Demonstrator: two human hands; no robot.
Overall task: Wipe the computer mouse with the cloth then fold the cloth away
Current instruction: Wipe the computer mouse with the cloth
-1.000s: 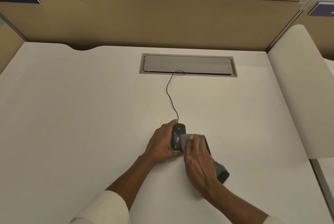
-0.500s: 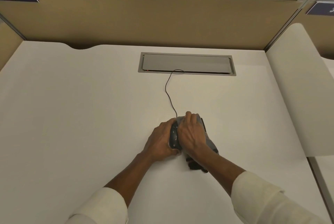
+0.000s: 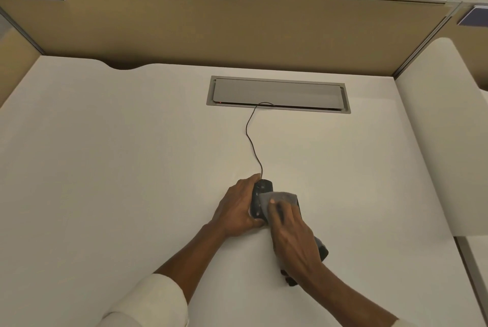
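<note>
A black wired computer mouse [image 3: 260, 196] sits on the white desk near the front middle. My left hand [image 3: 239, 209] grips it from the left side. A grey cloth [image 3: 281, 198] lies over the mouse's right half, and its dark trailing end [image 3: 322, 250] hangs out behind my palm. My right hand [image 3: 293, 237] presses flat on the cloth, fingers pointing toward the mouse. The rear of the mouse is hidden under the cloth and my hands.
The mouse's thin black cable [image 3: 252, 139] runs back into a grey cable hatch [image 3: 277, 94] set in the desk [image 3: 105, 168]. Tan partition panels [image 3: 237, 28] close the back. A white rounded divider [image 3: 446, 128] stands along the right.
My right hand with the cloth slid forward over the mouse half a second ago, then pulled back toward me, uncovering the mouse's front. My left hand has held the mouse still.
</note>
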